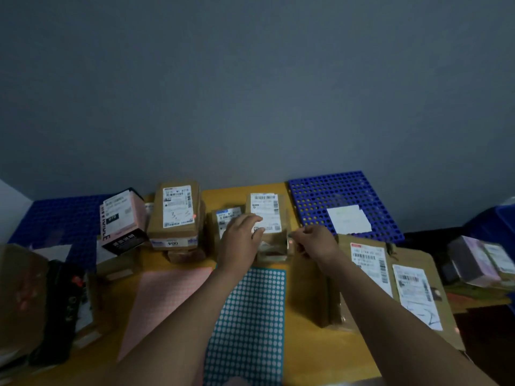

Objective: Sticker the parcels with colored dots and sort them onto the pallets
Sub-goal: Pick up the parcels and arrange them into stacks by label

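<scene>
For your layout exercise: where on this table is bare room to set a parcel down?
Most of the right blue pallet, around its white paper; the table strip between teal sticker sheet and flat parcel. Crowded: stacked parcels at the back.

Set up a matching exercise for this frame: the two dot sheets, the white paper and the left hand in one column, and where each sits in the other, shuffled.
Column one
1. teal dot sheet
2. pink dot sheet
3. white paper
4. left hand

Column two
A. on the blue pallet at the right
B. flat on the table, left of the other sheet
C. resting on a parcel, over its label
D. flat on the table, right of the other sheet

Pairs: 1-D, 2-B, 3-A, 4-C
</scene>
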